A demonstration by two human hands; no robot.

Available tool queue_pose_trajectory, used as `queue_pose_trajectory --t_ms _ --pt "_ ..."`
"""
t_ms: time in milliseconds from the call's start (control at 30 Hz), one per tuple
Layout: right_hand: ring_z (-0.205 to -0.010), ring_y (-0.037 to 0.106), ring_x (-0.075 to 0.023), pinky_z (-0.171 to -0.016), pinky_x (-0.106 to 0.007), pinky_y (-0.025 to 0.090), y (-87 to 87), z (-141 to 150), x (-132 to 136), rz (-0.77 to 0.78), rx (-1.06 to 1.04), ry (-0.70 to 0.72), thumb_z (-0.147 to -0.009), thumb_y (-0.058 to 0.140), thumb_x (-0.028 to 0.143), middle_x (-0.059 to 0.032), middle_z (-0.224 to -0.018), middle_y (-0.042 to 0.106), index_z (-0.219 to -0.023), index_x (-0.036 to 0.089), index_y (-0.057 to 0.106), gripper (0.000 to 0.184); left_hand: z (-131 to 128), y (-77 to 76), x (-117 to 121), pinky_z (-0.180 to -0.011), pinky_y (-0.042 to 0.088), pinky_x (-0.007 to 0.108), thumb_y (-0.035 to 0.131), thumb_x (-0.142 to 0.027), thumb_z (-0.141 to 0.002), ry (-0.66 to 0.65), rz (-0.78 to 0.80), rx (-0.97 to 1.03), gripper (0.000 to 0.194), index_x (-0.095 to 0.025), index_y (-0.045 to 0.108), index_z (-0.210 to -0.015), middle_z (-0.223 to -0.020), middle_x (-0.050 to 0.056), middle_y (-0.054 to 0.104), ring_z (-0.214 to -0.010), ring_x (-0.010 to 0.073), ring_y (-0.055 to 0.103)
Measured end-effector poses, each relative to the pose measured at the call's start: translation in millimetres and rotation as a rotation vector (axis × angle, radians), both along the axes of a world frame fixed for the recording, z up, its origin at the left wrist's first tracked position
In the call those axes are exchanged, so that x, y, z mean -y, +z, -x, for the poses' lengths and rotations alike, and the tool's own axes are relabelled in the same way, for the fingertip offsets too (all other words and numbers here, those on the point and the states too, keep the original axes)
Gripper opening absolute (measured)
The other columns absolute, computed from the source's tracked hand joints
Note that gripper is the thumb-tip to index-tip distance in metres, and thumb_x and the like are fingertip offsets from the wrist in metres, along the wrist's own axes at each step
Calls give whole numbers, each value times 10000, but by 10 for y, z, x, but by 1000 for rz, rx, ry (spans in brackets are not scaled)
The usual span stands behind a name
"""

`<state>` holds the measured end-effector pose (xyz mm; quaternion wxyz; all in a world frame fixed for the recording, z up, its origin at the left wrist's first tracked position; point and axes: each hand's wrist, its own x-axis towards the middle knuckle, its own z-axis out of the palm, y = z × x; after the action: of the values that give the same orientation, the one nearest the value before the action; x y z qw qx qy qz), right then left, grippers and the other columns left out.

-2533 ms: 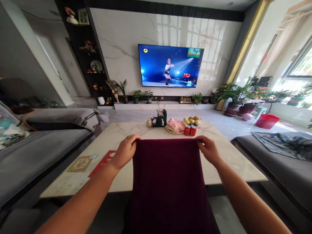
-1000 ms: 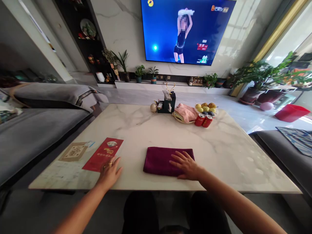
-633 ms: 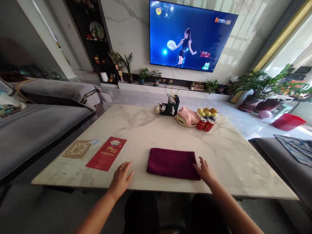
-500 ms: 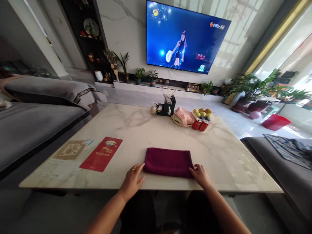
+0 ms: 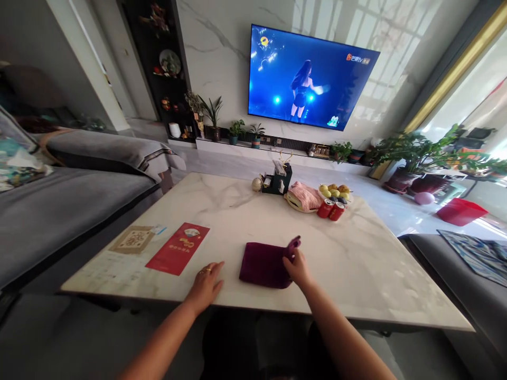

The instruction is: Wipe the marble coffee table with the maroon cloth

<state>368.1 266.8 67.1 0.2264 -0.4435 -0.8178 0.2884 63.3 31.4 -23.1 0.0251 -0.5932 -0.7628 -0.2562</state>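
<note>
A dark purple cloth point(image 5: 263, 265), folded into a rectangle, lies near the front edge of the marble table point(image 5: 340, 295). Its right end is lifted and bent over toward the left, gripped in the closed fingers of my right hand point(image 5: 298, 268). My left hand point(image 5: 206, 285) rests on or just above the tabletop to the left of the cloth, apart from it, with thumb and fingers spread and nothing in them. A ring shows on that hand.
Left of the cloth lie a red printed envelope point(image 5: 179, 249) and a brown patterned square point(image 5: 133, 239). Toward the far edge stand a dark green organizer box point(image 5: 277, 182), a pink cloth point(image 5: 304, 196) in a basket, two red cans point(image 5: 331, 210) and a fruit bowl point(image 5: 335, 192). Grey sofas flank the table.
My right hand has raised the cloth's right end and carried it leftward, so the flat part is shorter. My left hand has moved away from the cloth's left edge. The view has shifted slightly.
</note>
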Motion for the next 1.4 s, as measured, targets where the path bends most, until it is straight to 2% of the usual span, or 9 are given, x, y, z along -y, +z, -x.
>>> queue_pose_trajectory --t_ms 167,300,400,567,733,933,1200,1300,1400 --pt "-1059 706 -291 -991 -472 626 -96 952 527 -84 66 241 -893 613 233 -142 -1117 721 -1005 227 613 113 494 -12 273 -1094 596 580 519 -302 -997 116 13 -43 511 -126 630 -1464 -1361 237 723 -1268 377 710" --pt "-1280 699 -288 -1106 -454 618 -218 1055 837 -134 97 474 -920 643 207 -192 -1430 685 -1203 188 651 284 630 -53 427 -1123 573 559 524 -348 -1007 109 48 -69 467 -160 673 -1408 -1407 203 725 -1306 358 694" --pt "-1433 626 -232 -1203 -412 558 -131 745 629 -180 93 611 -988 526 137 -156 -1601 605 -1382 198 633 413 676 -66 495 -1168 538 525 513 -363 -1015 56 73 -79 454 -215 684 -1409 -1436 144 728 -1331 318 678" --pt "-1669 353 -322 -1364 -665 310 101 233 -164 -430 383 933 -972 477 14 -83 -1752 471 -1628 302 524 719 688 -62 517 -1187 496 550 485 -346 -1021 65 99 -78 475 -214 679 -1434 -1457 150 711 -1336 336 658" --pt "-1655 384 -268 -1385 -664 258 -53 240 -416 -477 578 1097 -990 492 27 -14 -1720 517 -1594 365 557 695 631 -21 510 -1198 482 550 483 -313 -1007 109 135 -73 489 -215 672 -1447 -1487 150 686 -1348 340 644" --pt "-1283 707 -281 -1170 -457 554 -19 477 -131 -418 368 821 -1046 511 235 -132 -1352 781 -1425 199 712 430 616 70 474 -1172 498 566 481 -273 -969 130 203 -73 518 -203 670 -1447 -1487 164 680 -1323 348 650" --pt "-1075 669 -309 -918 -432 568 950 80 -275 -476 394 325 -998 533 276 -158 -1163 744 -1500 172 609 518 914 212 459 -1218 454 559 574 -387 -922 33 267 -42 518 -285 708 -1411 -1497 136 693 -1402 343 611" --pt "-1114 667 -351 -905 -471 564 807 -60 -37 -531 540 272 -969 507 197 -194 -1220 737 -1524 174 606 564 977 190 457 -1183 462 614 508 -413 -964 95 255 -39 551 -237 686 -1455 -1533 178 658 -1391 392 599" --pt "-1097 696 -344 -917 -468 583 321 -137 317 -428 619 350 -917 612 192 -181 -1190 769 -1495 188 620 577 970 135 433 -1138 485 617 465 -405 -989 178 236 -64 550 -226 677 -1464 -1531 169 653 -1326 400 619"
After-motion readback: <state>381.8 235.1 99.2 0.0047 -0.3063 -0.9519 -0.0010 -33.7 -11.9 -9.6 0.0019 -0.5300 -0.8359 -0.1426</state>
